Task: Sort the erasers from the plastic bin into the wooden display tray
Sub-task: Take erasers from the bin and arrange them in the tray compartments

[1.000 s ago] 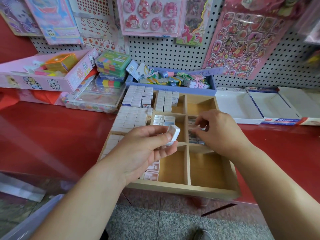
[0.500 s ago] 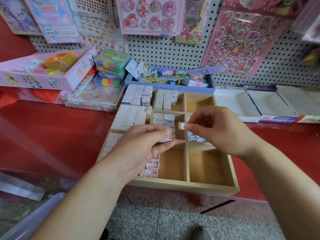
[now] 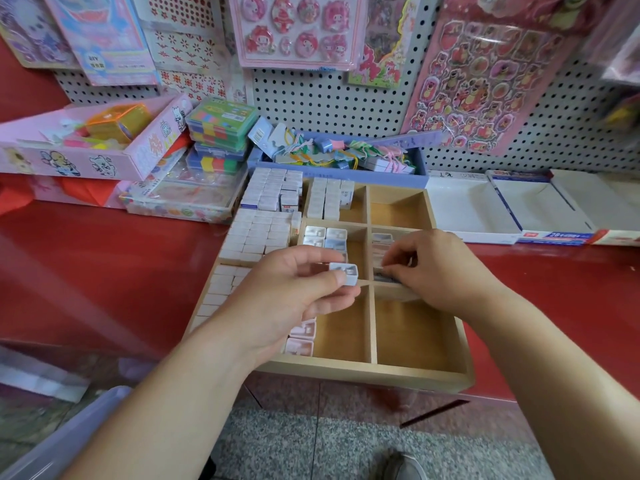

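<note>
On desk (image 3: 104, 271), tray (image 3: 363, 374): pale wood, rectangular compartments.
Left hand (image 3: 287, 299): fingers pinch glossy white eraser (image 3: 344, 273).
Right hand (image 3: 440, 271): fingers curled; hold indiscernible.

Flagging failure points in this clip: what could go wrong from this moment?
The left hand holds an eraser in a fingertip grip above a divider; it could slip into the wrong compartment. The wooden tray seems to reach the front edge of the red counter, so pressing its near side might tip it.
</note>
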Action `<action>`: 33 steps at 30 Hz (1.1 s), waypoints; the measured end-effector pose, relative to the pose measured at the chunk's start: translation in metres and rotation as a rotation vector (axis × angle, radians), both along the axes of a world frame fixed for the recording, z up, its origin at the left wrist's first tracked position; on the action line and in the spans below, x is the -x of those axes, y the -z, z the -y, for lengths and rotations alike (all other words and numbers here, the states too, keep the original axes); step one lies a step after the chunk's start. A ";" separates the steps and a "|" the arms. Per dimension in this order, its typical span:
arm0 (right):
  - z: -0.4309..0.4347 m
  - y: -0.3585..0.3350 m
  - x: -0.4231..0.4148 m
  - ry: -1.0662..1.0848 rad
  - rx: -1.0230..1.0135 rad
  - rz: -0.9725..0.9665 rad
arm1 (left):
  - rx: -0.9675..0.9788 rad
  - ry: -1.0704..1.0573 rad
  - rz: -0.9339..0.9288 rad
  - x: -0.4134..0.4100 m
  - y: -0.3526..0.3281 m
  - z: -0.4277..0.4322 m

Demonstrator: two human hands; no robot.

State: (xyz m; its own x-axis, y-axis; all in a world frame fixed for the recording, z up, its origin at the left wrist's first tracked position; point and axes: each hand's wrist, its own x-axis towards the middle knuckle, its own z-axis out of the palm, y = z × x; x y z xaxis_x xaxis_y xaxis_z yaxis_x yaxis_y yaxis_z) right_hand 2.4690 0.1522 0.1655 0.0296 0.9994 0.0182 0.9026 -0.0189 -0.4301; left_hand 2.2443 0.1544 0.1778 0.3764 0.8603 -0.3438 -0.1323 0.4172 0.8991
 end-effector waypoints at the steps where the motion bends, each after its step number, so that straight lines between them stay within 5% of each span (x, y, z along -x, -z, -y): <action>1: 0.001 -0.001 -0.001 0.011 -0.022 -0.023 | -0.022 0.000 -0.028 0.000 0.001 -0.001; 5: 0.008 -0.019 0.002 -0.002 -0.117 -0.276 | -0.066 -0.003 -0.060 -0.002 0.002 -0.002; 8: 0.018 -0.038 0.018 -0.229 0.035 -0.530 | -0.066 0.004 0.006 -0.005 0.003 -0.002; 15: 0.018 -0.031 0.015 -0.148 -0.072 -0.429 | -0.025 -0.030 0.051 -0.008 -0.001 0.001; 20: 0.018 -0.020 -0.006 -0.046 -0.004 -0.137 | -0.078 -0.100 -0.040 0.005 -0.002 -0.002; 33: 0.014 -0.013 0.002 -0.046 0.117 -0.102 | -0.123 -0.220 -0.017 0.042 -0.001 0.014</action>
